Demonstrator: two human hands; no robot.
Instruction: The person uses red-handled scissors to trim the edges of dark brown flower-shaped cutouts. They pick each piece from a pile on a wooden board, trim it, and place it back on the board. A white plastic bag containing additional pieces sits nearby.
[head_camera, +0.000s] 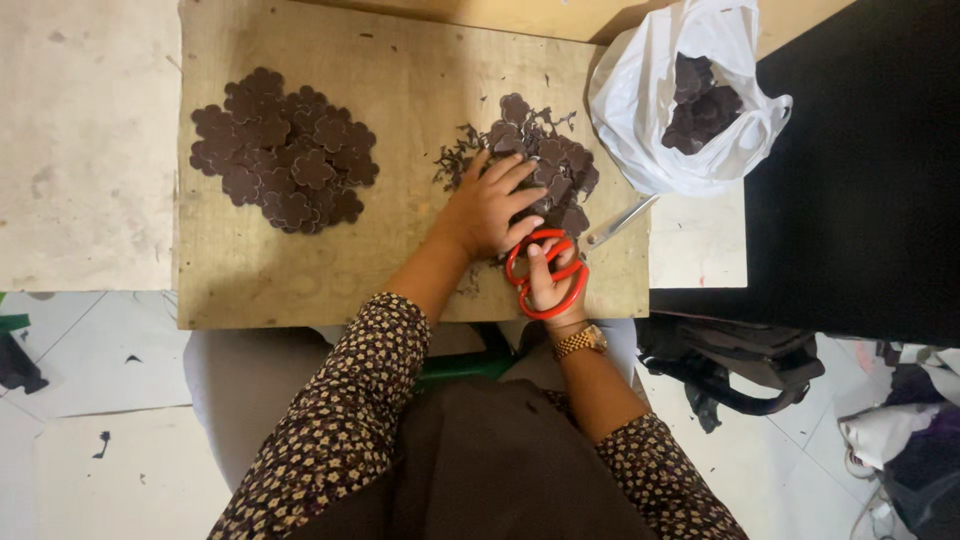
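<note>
Reaching left hand: fingers spread wide on uncut flower pieces.
Right hand: fingers held in red scissors.
Risk: nearby fingers could be nicked.

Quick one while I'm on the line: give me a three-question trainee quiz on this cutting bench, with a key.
1. True or false: the right hand has its fingers through the red scissors.
2. Where does the left hand rest?
A. on the neat pile of flower-shaped pieces
B. on the rough pile of dark pieces
C. in the white plastic bag
3. Fill in: the piles lie on a ____ board.

Key: 1 true; 2 B; 3 wooden.
</note>
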